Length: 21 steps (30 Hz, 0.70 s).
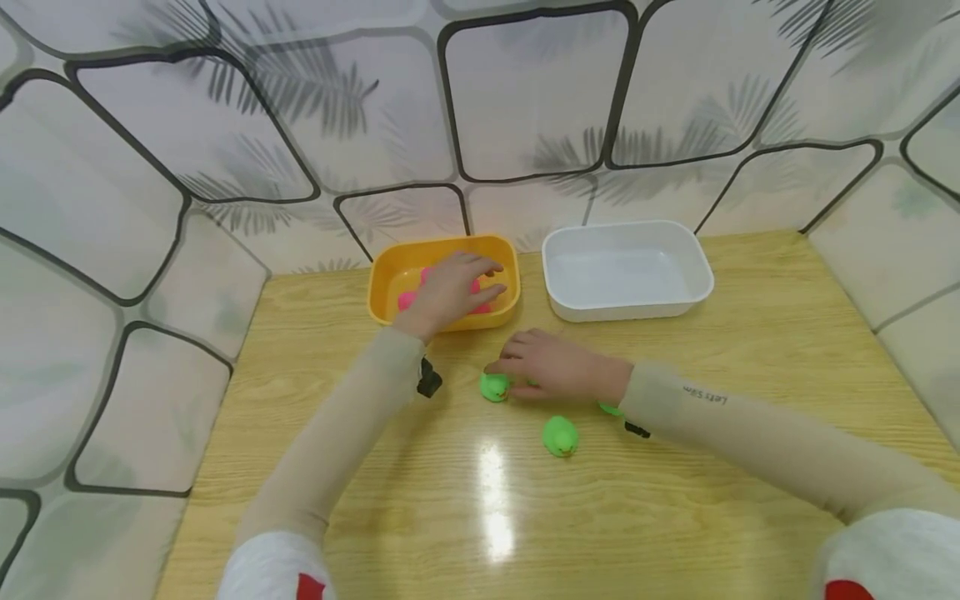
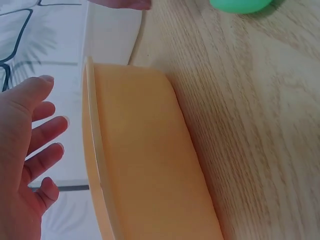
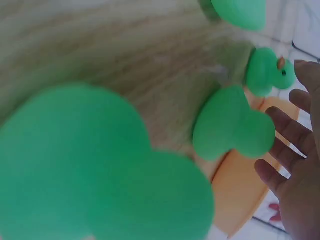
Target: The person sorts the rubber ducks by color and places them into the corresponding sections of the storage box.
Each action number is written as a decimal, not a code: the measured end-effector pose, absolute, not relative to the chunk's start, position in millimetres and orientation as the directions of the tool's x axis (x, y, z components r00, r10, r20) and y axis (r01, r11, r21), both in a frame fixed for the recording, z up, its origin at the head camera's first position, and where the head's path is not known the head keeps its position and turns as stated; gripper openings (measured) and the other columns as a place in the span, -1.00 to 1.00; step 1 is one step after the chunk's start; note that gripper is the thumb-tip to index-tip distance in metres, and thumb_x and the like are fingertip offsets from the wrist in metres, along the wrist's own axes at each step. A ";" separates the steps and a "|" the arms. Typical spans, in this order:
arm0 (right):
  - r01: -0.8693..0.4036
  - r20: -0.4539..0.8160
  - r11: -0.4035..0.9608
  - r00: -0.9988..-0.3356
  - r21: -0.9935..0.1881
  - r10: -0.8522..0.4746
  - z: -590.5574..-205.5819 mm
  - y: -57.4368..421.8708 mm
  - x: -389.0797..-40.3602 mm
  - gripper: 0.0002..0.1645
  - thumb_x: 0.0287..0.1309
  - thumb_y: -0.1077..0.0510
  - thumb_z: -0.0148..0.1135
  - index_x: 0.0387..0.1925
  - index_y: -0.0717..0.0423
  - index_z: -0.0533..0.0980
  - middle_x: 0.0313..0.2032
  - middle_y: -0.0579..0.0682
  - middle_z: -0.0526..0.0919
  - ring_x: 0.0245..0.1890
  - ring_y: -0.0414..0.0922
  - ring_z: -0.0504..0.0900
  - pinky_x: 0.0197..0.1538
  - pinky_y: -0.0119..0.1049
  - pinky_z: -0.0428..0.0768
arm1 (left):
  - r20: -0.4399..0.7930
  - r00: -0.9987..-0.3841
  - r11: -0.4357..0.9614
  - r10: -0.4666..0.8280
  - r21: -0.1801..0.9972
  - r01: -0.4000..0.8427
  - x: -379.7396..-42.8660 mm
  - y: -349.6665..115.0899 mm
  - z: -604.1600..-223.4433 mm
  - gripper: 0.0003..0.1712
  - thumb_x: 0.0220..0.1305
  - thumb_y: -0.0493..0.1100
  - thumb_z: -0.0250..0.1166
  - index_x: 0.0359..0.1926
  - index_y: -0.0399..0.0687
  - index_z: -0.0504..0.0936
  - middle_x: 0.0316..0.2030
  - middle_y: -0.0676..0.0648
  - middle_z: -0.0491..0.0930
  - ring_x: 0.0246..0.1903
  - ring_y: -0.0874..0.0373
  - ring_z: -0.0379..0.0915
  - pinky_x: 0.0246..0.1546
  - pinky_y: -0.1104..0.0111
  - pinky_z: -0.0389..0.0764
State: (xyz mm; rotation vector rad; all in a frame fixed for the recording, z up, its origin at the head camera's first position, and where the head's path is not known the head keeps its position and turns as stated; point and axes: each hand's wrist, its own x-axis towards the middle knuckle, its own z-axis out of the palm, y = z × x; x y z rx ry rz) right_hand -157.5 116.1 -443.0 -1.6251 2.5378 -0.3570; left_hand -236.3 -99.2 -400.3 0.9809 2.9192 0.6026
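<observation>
My left hand hovers over the orange tub, fingers spread and nothing visible in them. Several small pink things lie in the tub, partly covered by the hand; their kind is unclear. In the left wrist view the fingers are loosely bent above the tub's rim. Over the table my right hand reaches leftward with loose fingers above green toy ducks. One duck is by its fingertips, another sits nearer me, and others are partly hidden beneath the hand and wrist. A duck with an orange beak shows near the right fingers.
A white tub stands right of the orange one, at the back of the wooden table. Behind and at both sides rise walls of patterned cloth with a stone and leaf print.
</observation>
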 end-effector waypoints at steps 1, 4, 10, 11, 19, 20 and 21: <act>-0.881 0.028 0.397 -0.417 -0.257 -0.908 -442.8 114.9 -155.0 -0.52 0.47 -0.06 0.26 0.30 -0.01 0.57 0.06 -0.04 0.66 0.18 -0.01 0.55 0.34 -0.02 0.44 | 0.119 -0.799 0.727 0.590 0.352 0.590 -237.3 -96.5 -400.2 -0.54 0.49 0.04 0.31 0.21 -0.16 0.66 0.08 -0.12 0.70 0.18 -0.07 0.49 0.29 0.11 0.47; -0.885 0.020 0.387 -0.405 -0.259 -0.914 -442.8 112.5 -150.6 -0.54 0.47 -0.04 0.25 0.30 -0.02 0.57 0.05 -0.04 0.65 0.18 0.00 0.54 0.34 -0.01 0.44 | 0.130 -0.777 0.716 0.616 0.317 0.622 -241.0 -89.2 -400.2 -0.51 0.49 0.08 0.30 0.22 -0.14 0.66 0.13 -0.12 0.69 0.18 -0.08 0.49 0.37 0.14 0.40; -0.901 0.039 0.368 -0.387 -0.230 -0.921 -447.5 113.4 -146.5 -0.63 0.48 -0.05 0.23 0.20 -0.05 0.57 0.01 -0.09 0.66 0.15 -0.05 0.55 0.31 -0.06 0.46 | 0.123 -0.749 0.711 0.651 0.248 0.658 -249.7 -75.1 -401.6 -0.48 0.49 0.12 0.29 0.26 -0.09 0.65 0.19 -0.11 0.66 0.23 -0.09 0.45 0.43 0.12 0.30; -0.904 0.046 0.364 -0.383 -0.225 -0.923 -448.1 114.0 -145.6 -0.65 0.48 -0.04 0.24 0.18 -0.05 0.58 0.00 -0.10 0.66 0.14 -0.05 0.55 0.30 -0.06 0.47 | 0.118 -0.747 0.712 0.654 0.238 0.661 -251.0 -72.9 -402.2 -0.48 0.49 0.13 0.29 0.27 -0.08 0.64 0.19 -0.11 0.66 0.23 -0.09 0.45 0.40 0.12 0.33; -0.916 0.098 0.342 -0.368 -0.209 -0.925 -446.4 118.1 -139.0 -0.72 0.42 -0.01 0.31 0.07 -0.04 0.59 -0.08 -0.09 0.65 0.10 -0.03 0.56 0.27 -0.05 0.49 | 0.082 -0.760 0.732 0.645 0.218 0.645 -256.9 -54.3 -410.0 -0.36 0.46 0.23 0.27 0.38 0.00 0.58 0.32 -0.07 0.59 0.22 -0.08 0.42 0.31 0.08 0.41; -0.915 0.104 0.342 -0.370 -0.215 -0.923 -445.8 118.9 -138.1 -0.72 0.42 -0.01 0.32 0.06 -0.04 0.59 -0.08 -0.09 0.65 0.10 -0.03 0.56 0.27 -0.04 0.49 | 0.076 -0.764 0.737 0.640 0.222 0.639 -257.1 -52.5 -411.6 -0.33 0.46 0.26 0.26 0.41 0.02 0.55 0.35 -0.06 0.56 0.24 -0.07 0.40 0.31 0.07 0.40; -0.912 0.105 0.345 -0.374 -0.222 -0.921 -445.9 119.6 -137.5 -0.73 0.42 -0.01 0.32 0.06 -0.04 0.59 -0.08 -0.09 0.65 0.11 -0.02 0.56 0.28 -0.04 0.48 | 0.067 -0.771 0.743 0.633 0.229 0.629 -257.1 -50.9 -412.8 -0.30 0.47 0.29 0.24 0.44 0.05 0.52 0.37 -0.05 0.53 0.25 -0.07 0.38 0.32 0.05 0.39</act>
